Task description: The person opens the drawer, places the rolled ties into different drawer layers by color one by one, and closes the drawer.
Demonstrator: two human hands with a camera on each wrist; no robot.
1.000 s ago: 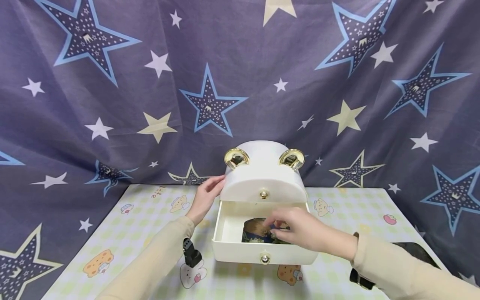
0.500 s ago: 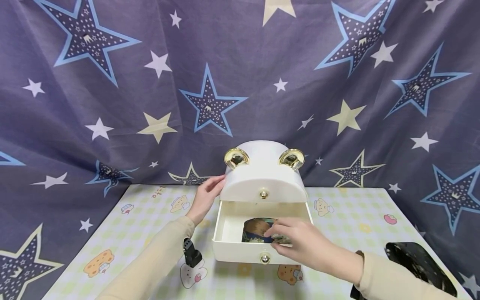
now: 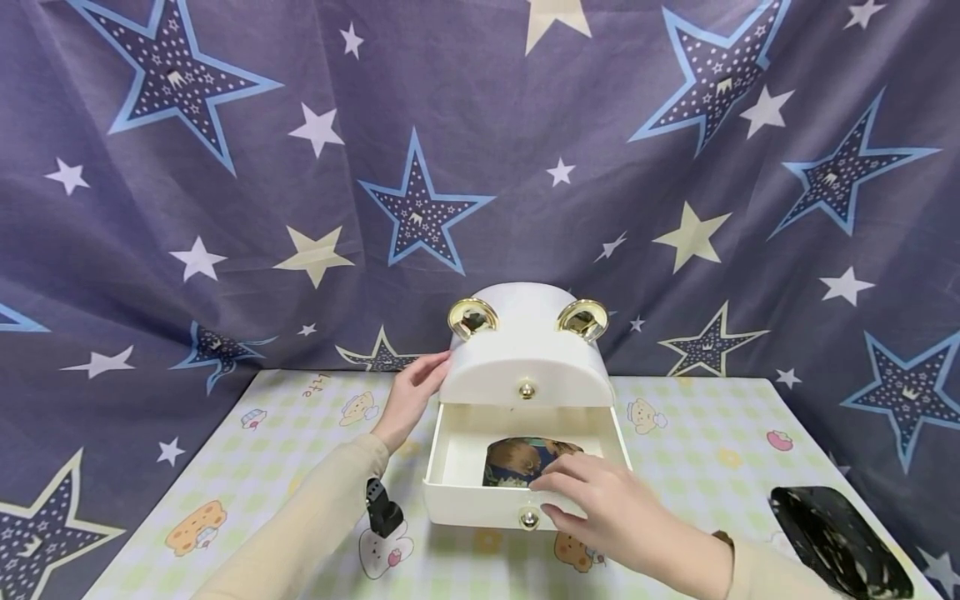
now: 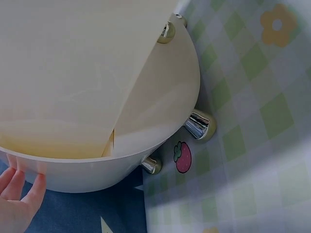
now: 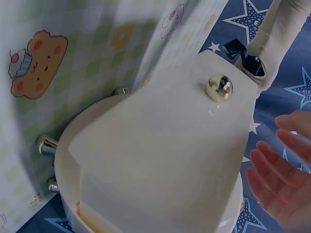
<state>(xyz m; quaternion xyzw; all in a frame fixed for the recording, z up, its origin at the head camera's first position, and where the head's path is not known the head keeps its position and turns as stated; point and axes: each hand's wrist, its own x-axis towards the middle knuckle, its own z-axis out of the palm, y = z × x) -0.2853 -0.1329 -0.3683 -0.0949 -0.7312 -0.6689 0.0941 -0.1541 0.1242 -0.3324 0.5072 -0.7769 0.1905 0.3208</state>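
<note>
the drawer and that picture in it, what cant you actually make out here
- Picture in the drawer, head view: the right hand covers its right part, the drawer's front wall its lower edge; the image is too small to identify.
- Right wrist view: the drawer's inside is hidden behind its front.
- Left hand, head view: fingertips hidden behind the white box.
- Left wrist view: only fingertips show, cut off by the edge.

Cream box point(image 3: 522, 358) with gold knobs and ears; pastel green-check mat point(image 3: 262, 450) with bears; navy star-print backdrop point(image 3: 225, 208); beige sleeves point(image 3: 300, 525).
</note>
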